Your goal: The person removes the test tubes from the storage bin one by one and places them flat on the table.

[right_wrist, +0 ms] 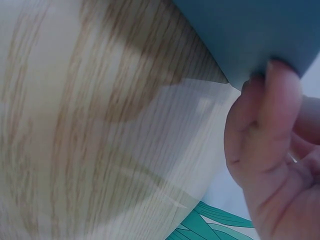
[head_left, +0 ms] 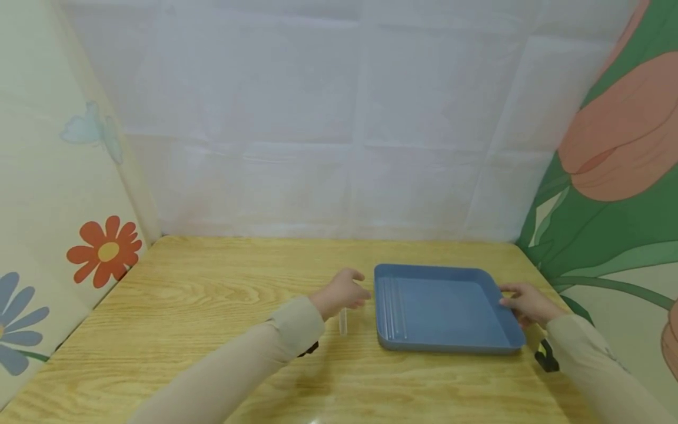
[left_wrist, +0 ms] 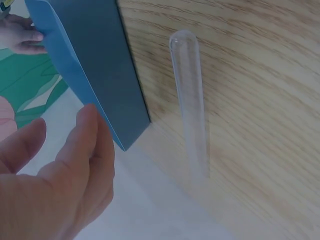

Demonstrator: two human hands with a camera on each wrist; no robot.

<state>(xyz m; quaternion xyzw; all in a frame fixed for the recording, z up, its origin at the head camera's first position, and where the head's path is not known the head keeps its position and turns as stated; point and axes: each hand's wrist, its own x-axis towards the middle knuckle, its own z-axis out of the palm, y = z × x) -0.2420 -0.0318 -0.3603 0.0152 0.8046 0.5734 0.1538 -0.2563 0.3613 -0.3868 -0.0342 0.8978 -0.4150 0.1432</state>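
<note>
A shallow blue tray (head_left: 445,306) sits on the right half of the table. Several clear tubes (head_left: 394,309) lie side by side along its left wall inside. My right hand (head_left: 527,301) grips the tray's right rim, fingers bent against the outer wall in the right wrist view. At the tray's left side, my left hand (head_left: 344,291) hovers with loosely bent fingers and nothing between them. One more clear test tube (left_wrist: 189,100), round-ended, lies on the wood beside the tray, below the left hand; its far end fades into glare.
The wood-grain table (head_left: 212,294) runs back to a white sheet wall (head_left: 291,147). Flower-printed panels stand at the left (head_left: 53,176) and right (head_left: 620,235) edges. A black wrist mount (head_left: 547,355) shows under the right sleeve.
</note>
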